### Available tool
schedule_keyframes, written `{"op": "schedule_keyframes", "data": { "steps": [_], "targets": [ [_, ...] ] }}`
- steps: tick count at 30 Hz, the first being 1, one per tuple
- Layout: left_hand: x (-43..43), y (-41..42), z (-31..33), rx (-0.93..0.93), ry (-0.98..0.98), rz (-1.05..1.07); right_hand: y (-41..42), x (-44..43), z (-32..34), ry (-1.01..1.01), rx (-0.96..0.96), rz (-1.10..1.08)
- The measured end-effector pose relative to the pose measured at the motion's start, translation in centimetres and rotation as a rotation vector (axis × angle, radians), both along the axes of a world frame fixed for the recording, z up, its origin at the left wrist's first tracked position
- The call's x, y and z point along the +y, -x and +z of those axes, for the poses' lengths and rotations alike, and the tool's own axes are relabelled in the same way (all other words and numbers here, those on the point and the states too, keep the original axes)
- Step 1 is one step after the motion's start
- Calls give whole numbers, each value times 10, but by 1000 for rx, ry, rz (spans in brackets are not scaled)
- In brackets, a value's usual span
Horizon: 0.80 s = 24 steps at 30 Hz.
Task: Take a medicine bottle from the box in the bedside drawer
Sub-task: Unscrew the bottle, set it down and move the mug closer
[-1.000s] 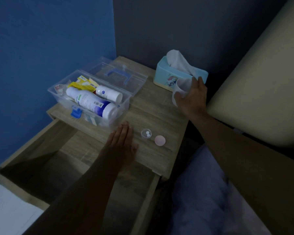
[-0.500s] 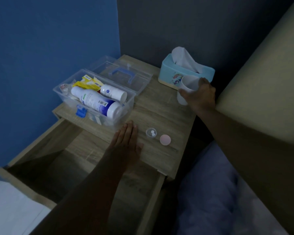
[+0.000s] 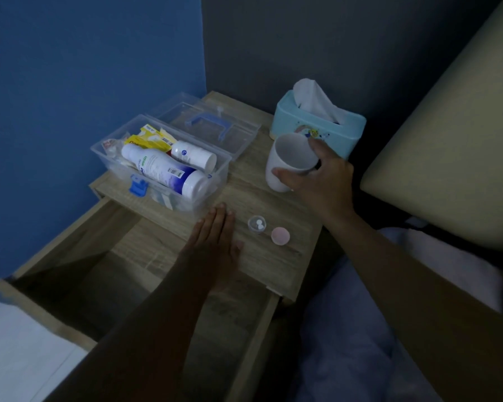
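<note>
A clear plastic box (image 3: 102, 153) stands open on the bedside table top, holding a large white bottle (image 3: 166, 171), a smaller white medicine bottle (image 3: 193, 155) and yellow packets. Its lid with a blue handle (image 3: 209, 126) lies behind it. My left hand (image 3: 215, 242) rests flat on the table's front edge, fingers together, holding nothing. My right hand (image 3: 320, 178) grips a white cup (image 3: 288, 158), tilted, in front of the tissue box. A small clear cap with two white pills (image 3: 256, 224) and a pink lid (image 3: 280, 235) lie between my hands.
The drawer (image 3: 70, 285) below is pulled out and looks bare inside. A teal tissue box (image 3: 340, 134) stands at the back right. Blue wall on the left, a beige headboard cushion (image 3: 453, 158) on the right, blue bedding (image 3: 346, 329) below.
My right hand has lifted the white cup away from the tissue box and brought it nearer and to the left, tilting it. My left hand has stayed flat on the table.
</note>
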<state>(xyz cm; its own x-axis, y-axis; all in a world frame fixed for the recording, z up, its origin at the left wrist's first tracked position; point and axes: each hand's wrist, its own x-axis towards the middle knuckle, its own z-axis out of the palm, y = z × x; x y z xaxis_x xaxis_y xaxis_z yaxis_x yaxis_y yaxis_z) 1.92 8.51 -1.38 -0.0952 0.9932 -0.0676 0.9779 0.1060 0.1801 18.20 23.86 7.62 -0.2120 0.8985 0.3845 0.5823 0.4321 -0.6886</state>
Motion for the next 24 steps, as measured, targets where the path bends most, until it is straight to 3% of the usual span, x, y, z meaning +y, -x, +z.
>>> {"op": "schedule_keyframes", "data": {
  "steps": [15, 24],
  "targets": [
    [1, 4, -10, 4, -47, -7, -3, -25, -24, 68, -7, 17],
    [-4, 4, 4, 21, 44, -35, -3, -31, -26, 60, -93, 26]
  ]
}}
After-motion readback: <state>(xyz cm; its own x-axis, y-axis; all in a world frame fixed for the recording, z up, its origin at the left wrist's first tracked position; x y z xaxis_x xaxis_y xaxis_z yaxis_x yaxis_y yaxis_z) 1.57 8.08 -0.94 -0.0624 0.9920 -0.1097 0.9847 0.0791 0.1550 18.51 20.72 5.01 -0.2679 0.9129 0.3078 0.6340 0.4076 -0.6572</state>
